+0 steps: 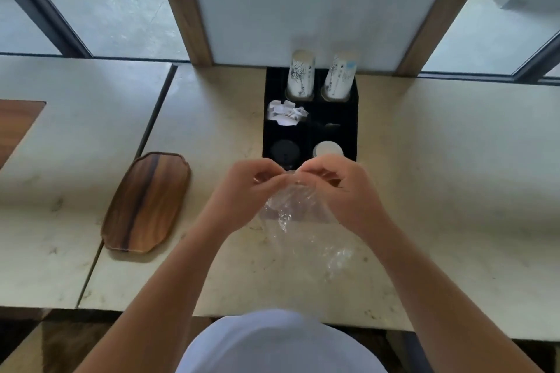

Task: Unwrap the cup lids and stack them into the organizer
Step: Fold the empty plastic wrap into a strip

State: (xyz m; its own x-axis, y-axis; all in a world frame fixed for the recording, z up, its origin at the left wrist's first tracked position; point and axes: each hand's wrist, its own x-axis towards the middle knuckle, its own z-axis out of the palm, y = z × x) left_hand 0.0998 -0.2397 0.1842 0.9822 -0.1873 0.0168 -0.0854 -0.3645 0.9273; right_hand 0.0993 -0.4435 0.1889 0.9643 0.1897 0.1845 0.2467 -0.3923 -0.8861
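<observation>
Both hands pinched together on the top of the clear plastic wrap; left hand and right hand nearly touching, bag hanging down toward me; can't tell if lids are inside. Organizer sits just beyond my knuckles; white lid stack nearer my right, black lids nearer my left.

Soft daylight from windows ahead, faint shadows, slight blur, wide-angle bending at edges

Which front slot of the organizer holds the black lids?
The front left slot, just beyond the left hand. The front right slot holds pale lids instead.
</observation>
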